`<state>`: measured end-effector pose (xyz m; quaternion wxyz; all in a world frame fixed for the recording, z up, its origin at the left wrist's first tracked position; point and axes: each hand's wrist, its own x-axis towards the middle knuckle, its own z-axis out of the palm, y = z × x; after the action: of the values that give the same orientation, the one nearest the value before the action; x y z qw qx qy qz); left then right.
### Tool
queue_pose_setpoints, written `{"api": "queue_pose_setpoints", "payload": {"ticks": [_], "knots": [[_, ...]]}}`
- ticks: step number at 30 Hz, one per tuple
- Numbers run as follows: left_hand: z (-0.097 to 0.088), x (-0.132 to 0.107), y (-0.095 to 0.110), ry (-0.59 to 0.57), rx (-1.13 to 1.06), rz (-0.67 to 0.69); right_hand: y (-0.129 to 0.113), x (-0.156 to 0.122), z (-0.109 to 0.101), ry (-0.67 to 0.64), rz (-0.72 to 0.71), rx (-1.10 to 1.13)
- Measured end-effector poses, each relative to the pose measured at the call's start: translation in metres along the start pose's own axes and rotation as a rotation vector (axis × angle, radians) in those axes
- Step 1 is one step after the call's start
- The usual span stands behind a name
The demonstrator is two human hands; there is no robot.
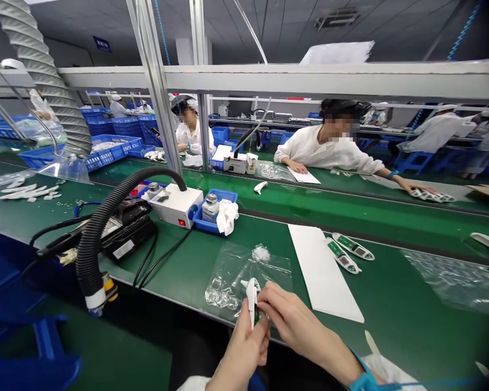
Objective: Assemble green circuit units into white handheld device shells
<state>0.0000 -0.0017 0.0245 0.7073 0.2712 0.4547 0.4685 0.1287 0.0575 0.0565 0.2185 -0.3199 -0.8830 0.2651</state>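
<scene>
A slim white plastic device housing [252,293] stands on end in my left hand [246,339], whose fingers and thumb are wrapped round its lower part. Some green circuit board shows at its open side. My right hand [289,317] wears a blue wrist strap and pinches the right edge of the same housing; its fingertips are partly hidden. Just beyond both hands lies a clear plastic bag [236,271] with a small heap of clear tiny parts [261,253] on it. To the right, two open housings with green boards [352,246] rest beside a white sheet [326,271].
A blue tray [215,225] holds a bottle and a white cloth, next to a white box [177,203] with a black hose [106,217]. A green conveyor [350,203] runs behind. Bubble wrap [452,277] lies at right. Across the belt, a co-worker [330,144] reaches toward white parts.
</scene>
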Motion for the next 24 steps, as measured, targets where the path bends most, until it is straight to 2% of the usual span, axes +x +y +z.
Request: {"api": "queue_pose_setpoints", "payload": {"ticks": [3,6,9,12,16,19,21,24], "knots": [[-0.009,0.0,-0.003,0.004,-0.012,-0.034,0.018,0.016,-0.012,0.068,0.044,0.085],[-0.015,-0.001,0.0,0.031,-0.047,-0.047,0.054,0.043,-0.022,0.215,0.192,-0.085],[-0.019,-0.004,0.003,0.08,-0.072,-0.016,0.088,0.069,-0.021,0.181,0.254,-0.23],[-0.025,-0.009,0.006,0.135,-0.104,0.053,0.102,0.081,-0.017,0.094,0.25,-0.197],[-0.036,-0.015,0.006,0.153,-0.123,0.134,0.088,0.071,-0.022,0.08,0.278,-0.066],[-0.038,-0.015,-0.002,0.17,-0.134,0.115,0.059,0.053,-0.017,0.155,0.407,0.415],[-0.035,-0.014,-0.011,0.183,-0.145,0.117,0.036,0.042,-0.002,0.21,0.423,0.757],[-0.032,-0.015,-0.022,0.209,-0.106,0.136,0.008,0.031,0.031,0.257,0.312,0.91]]}}
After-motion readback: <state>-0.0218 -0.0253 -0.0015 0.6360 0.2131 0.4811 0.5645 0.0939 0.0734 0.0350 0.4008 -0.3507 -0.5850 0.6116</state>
